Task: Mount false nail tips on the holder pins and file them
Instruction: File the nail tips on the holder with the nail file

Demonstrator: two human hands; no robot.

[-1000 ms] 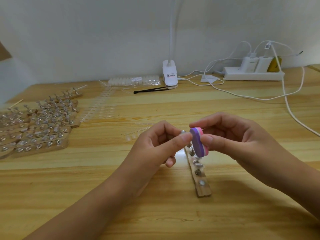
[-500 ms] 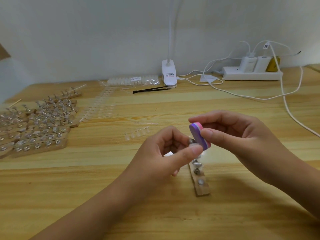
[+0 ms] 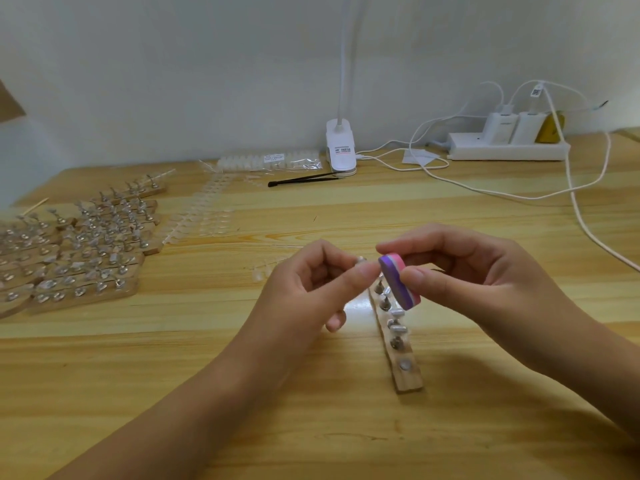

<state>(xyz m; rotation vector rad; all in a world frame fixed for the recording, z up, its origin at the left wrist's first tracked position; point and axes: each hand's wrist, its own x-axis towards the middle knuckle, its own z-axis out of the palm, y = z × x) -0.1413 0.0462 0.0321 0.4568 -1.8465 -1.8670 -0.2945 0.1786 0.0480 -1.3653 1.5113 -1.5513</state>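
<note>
2 bare forearms, left hand (image 3: 311,289), right hand (image 3: 467,271), sleeveless

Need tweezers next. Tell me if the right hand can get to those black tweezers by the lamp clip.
Probably yes, but not freely. The table between the right hand and the tweezers looks bare, yet that hand is pinching the file block, so it would have to set that down first.

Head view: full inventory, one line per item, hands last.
wooden holder strip: 1, tan, table centre, under hands
filled holder strips: many, tan with silver pins, far left
nail tip sheets: several, clear, right of those strips
nail tip bag: 1, clear, by wall
tweezers: 1, black, near lamp
clip lamp: 1, white, back centre
power strip: 1, white, back right
buffer block: 1, pink-purple, right grip
holder pin: 1, silver, left grip
left hand
right hand
</note>
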